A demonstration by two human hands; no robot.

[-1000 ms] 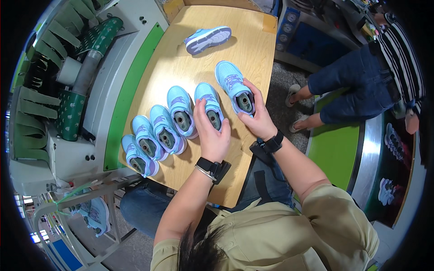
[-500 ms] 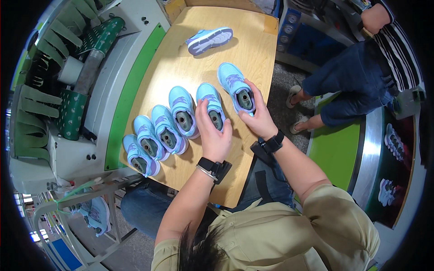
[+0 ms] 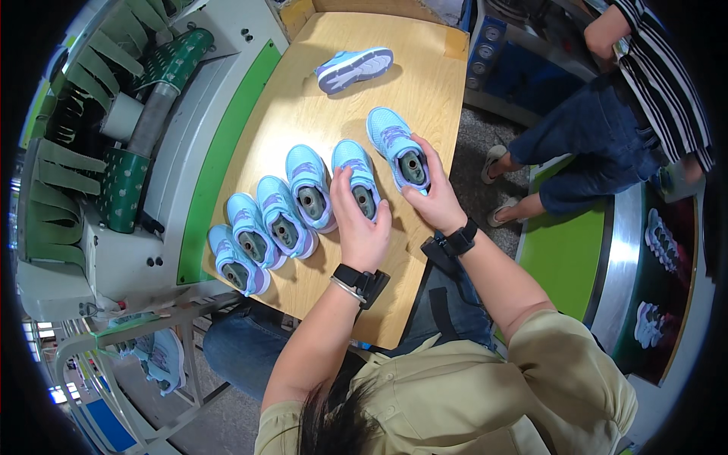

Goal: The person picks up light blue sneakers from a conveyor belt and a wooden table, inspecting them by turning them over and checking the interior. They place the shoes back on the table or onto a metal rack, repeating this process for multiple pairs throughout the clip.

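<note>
Light blue sneakers with lilac straps and dark lasts inside them stand on a wooden-topped table (image 3: pixel 413 68). My left hand (image 3: pixel 362 231) curls around the heel end of one sneaker (image 3: pixel 351 158), thumb on its right side, fingers on its left. On the right, my right hand (image 3: pixel 440 196) grips the heel and side of another sneaker (image 3: pixel 390 130), set a little farther out. Left of my hands, several matching sneakers (image 3: pixel 282 216) stand in a slanting row, toes away from me. One more sneaker (image 3: pixel 355 70) lies on its side at the far end, sole showing.
A machine with green dotted rollers (image 3: pixel 180 64) and hanging strips borders the table's left. At right, a person in a striped top (image 3: pixel 667 83) stands beside a green conveyor belt (image 3: pixel 565 250). Shoes (image 3: pixel 650 322) sit on a lower shelf there. A metal rack (image 3: pixel 121 341) is at lower left.
Both my hands keep their hold on the same two sneakers, with hardly any movement. The person at right has shifted, their hand and arm now farther left.
</note>
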